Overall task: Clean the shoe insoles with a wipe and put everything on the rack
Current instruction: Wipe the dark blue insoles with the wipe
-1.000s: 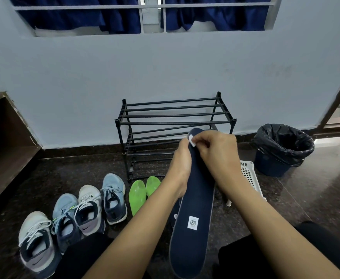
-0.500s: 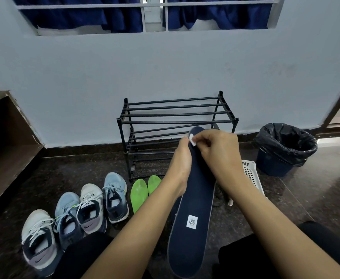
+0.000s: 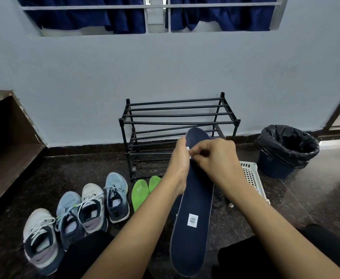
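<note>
Here, navy insole (image 3: 193, 210) upright, white square label near heel.

light: soft, even indoor | glare: glossy floor (image 3: 326, 178) right | edges: wide-angle bowing

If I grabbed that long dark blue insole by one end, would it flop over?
Probably only a little: the dark blue insole is held near its far end by the left hand, yet it looks nearly straight. It is likely light, since its edge looks thin.
</note>
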Demonstrator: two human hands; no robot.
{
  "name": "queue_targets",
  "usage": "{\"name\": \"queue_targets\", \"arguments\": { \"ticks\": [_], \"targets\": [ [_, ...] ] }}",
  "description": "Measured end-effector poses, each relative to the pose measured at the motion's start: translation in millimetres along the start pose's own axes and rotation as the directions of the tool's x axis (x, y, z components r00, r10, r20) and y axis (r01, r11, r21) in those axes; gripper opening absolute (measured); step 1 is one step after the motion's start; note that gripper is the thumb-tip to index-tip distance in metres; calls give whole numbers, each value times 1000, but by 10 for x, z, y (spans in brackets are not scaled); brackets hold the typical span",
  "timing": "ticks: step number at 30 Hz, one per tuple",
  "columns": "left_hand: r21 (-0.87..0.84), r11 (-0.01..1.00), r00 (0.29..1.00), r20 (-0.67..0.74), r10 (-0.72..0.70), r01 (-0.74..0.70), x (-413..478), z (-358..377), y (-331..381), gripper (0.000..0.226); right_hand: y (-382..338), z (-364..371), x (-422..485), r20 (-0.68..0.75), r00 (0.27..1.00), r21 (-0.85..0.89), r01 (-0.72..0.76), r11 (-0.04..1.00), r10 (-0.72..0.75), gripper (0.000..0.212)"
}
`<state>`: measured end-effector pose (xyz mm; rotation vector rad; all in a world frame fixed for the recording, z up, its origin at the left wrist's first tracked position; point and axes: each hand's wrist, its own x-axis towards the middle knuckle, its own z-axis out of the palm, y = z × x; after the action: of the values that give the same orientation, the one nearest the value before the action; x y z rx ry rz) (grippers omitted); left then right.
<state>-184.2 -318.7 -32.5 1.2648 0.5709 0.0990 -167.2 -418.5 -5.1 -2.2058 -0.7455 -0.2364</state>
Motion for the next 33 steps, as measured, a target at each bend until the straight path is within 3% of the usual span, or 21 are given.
{"name": "queue_targets", "arguments": {
  "ticks": [5, 14, 19, 23, 28, 33],
  "targets": [
    [16, 999, 999, -42, 29, -29, -72, 114, -38, 61, 74, -26, 87, -67, 997, 13, -32, 999, 33, 17],
    [31, 999, 995, 99, 2, -5, -48, 204, -134, 38, 260, -145, 245, -227, 967, 45, -112, 993, 120, 14],
    [-18, 999, 992, 123, -28, 31, 0, 123, -61, 38, 173, -175, 204, -129, 984, 90, -115, 989, 126, 16],
    [-34, 998, 997, 61, -46, 48, 47, 71, -47, 42, 66, -82, 54, 6, 999, -6, -44, 999, 44, 17],
    [16, 1000, 999, -50, -16, 17, 23, 120, -71, 48, 117, 16, 111, -86, 995, -14, -41, 999, 40, 19],
    [51, 999, 1000, -5, 3, -3, 8, 183, -149, 48, 264, -13, 244, -203, 972, 12, -118, 993, 118, 17]
  ]
}}
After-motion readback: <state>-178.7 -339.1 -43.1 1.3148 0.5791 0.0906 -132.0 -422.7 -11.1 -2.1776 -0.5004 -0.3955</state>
